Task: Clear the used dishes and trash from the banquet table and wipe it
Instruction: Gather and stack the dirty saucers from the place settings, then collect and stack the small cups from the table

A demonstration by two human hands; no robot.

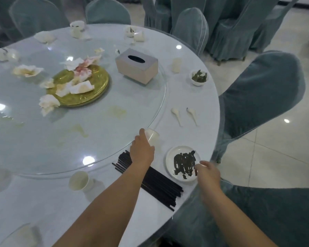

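My left hand (142, 150) grips a white paper cup (152, 138) lying tilted at the edge of the glass turntable (114, 125). My right hand (207, 173) pinches the near rim of a small white plate (171, 157) smeared with dark residue. A bundle of black chopsticks (159, 182) lies between my forearms, partly hidden under my left arm. Another paper cup (78, 180) stands to the left. Two white spoons (185, 115) lie beyond the plate. A bowl with green scraps (198, 78) sits further back.
Crumpled stained napkins (78, 77) cover a gold plate (100, 90) on the turntable, beside a grey tissue box (136, 65). More cups and napkins ring the far edge of the table (200, 139). Covered chairs (260, 97) stand close on the right.
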